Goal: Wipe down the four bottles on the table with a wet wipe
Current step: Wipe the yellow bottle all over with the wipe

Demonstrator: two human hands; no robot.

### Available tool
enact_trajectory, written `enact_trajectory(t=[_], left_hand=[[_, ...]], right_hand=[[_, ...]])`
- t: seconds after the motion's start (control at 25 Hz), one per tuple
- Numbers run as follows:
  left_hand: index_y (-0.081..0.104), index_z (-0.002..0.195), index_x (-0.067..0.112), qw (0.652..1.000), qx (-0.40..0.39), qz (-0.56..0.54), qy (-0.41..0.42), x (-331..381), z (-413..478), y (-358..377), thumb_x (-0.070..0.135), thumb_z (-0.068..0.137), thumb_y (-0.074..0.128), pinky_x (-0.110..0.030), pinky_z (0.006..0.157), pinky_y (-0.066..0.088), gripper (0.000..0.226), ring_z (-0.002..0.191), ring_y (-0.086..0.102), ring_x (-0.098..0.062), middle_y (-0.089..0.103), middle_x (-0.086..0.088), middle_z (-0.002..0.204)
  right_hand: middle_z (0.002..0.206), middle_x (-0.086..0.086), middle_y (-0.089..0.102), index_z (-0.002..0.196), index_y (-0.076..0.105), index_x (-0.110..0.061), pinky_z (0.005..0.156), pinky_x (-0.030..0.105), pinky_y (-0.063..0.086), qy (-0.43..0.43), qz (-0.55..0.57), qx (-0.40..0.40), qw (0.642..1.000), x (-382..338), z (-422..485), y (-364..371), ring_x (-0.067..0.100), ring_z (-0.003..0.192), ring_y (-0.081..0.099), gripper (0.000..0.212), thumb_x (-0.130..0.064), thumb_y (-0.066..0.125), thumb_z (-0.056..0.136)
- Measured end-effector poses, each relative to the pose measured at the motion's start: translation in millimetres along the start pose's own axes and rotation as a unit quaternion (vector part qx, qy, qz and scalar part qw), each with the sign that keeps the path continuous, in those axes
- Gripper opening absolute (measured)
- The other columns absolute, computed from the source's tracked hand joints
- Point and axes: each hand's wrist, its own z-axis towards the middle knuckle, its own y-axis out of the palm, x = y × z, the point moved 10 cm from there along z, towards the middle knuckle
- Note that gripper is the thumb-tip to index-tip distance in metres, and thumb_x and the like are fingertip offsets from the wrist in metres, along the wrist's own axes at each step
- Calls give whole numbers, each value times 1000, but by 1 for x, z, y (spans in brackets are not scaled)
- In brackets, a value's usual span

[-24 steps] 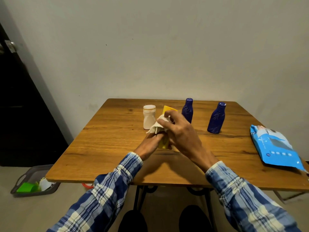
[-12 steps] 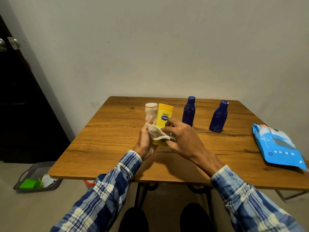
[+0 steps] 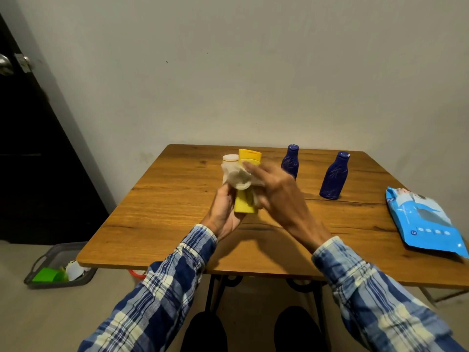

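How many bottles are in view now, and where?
4. Yellow plastic bottle in the left hand, under the white wipe; white plastic bottle behind it, mostly hidden; two dark blue plastic bottles upright on the wooden table, to the right.
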Motion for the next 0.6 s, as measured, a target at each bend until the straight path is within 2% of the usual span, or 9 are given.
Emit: enact_trajectory(t=[0.08,0.12,0.2,0.32,0.48,0.52,0.6], left_hand=[[49,141,7,1000,-12,28,-9,-3,0,2,38,104,44,-44,80,57,49,97,66,-27,64,-17,121],[49,141,8,1000,-12,18,-11,-3,1,3,38,103,45,-45,84,56,49,100,66,-27,64,-17,123],[50,143,5,1000,-2,-22,-13,0,2,0,35,102,50,-43,87,59,51,104,67,-27,65,-18,122],[48,145,3,999,18,-28,-23,1,2,-10,38,101,54,-36,74,64,56,91,69,-24,67,-15,107],[50,142,2,1000,14,-24,-14,0,4,-2,36,104,46,-42,91,58,51,106,66,-28,66,-21,119],[50,142,1,1000,16,-23,-14,2,6,-2,37,103,49,-40,89,59,52,106,66,-28,66,-20,118],[52,140,2,999,30,-13,-23,4,9,-7,43,101,53,-36,83,61,57,102,66,-27,67,-17,114]], right_hand=[[110,17,64,126,65,-11,77,34,57,67,13,73,995,19,9,-20,26,95,62,38,-8,67,88],[111,17,63,119,68,-10,77,33,58,65,0,70,995,17,10,-19,26,95,62,31,-10,68,88],[113,18,62,106,71,-7,77,35,61,-4,-27,6,1000,-8,0,3,28,96,65,23,-14,71,84],[113,17,63,102,73,-8,75,35,61,-85,-18,-81,993,-30,-23,24,28,93,66,21,-13,72,81],[114,19,60,112,71,-6,78,39,62,46,14,20,999,7,-11,-1,30,97,63,28,-14,65,85],[115,20,60,111,70,-5,80,40,61,35,3,17,999,-1,-14,3,30,99,63,28,-13,65,85],[116,20,61,107,70,-6,85,41,60,-59,-24,-30,998,-33,-25,18,32,101,64,24,-11,69,84]])
